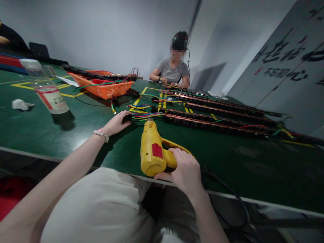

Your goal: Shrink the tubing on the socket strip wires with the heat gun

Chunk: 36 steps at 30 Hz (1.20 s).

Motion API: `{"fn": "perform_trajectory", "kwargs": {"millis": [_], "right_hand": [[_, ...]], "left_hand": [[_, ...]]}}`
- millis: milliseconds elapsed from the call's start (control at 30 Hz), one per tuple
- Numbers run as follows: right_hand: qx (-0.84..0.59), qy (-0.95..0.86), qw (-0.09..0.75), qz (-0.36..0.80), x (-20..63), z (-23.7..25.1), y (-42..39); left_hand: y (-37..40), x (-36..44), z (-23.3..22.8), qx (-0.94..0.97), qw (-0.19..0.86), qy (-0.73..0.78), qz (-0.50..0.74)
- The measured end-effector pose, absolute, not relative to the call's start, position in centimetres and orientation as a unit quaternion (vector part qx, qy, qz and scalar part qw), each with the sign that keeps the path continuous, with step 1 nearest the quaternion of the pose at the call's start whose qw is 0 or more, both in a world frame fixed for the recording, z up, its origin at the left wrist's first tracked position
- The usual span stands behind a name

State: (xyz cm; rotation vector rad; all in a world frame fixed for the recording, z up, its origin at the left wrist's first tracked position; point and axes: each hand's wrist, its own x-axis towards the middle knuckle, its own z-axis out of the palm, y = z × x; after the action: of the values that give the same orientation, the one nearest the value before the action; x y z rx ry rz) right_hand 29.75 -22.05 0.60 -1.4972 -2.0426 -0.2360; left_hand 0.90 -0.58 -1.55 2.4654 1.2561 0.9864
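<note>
My right hand is wrapped round the handle of a yellow heat gun above the table's near edge. Its nozzle points away from me, towards a bundle of coloured wires. At the left end of those wires my left hand grips a black connector; the fingers partly cover it. The wires run right into a long black wiring harness with copper-coloured strips, lying across the table.
Further harnesses lie behind on the green table. An orange basket with harness parts stands back left, near a clear bottle and a crumpled tissue. A co-worker sits opposite. A black cable hangs over the front edge.
</note>
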Motion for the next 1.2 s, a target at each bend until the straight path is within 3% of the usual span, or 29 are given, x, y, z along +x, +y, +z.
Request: {"fn": "perform_trajectory", "kwargs": {"millis": [500,1200], "right_hand": [[-0.567,-0.750,0.311,-0.137,30.0,0.1,-22.5],[-0.539,-0.768,0.342,-0.052,25.0,0.3,-22.1]], "left_hand": [[-0.4,0.9,-1.8,0.833,0.107,0.420,0.343],[-0.1,0.8,-2.0,0.836,0.116,0.414,0.340]]}}
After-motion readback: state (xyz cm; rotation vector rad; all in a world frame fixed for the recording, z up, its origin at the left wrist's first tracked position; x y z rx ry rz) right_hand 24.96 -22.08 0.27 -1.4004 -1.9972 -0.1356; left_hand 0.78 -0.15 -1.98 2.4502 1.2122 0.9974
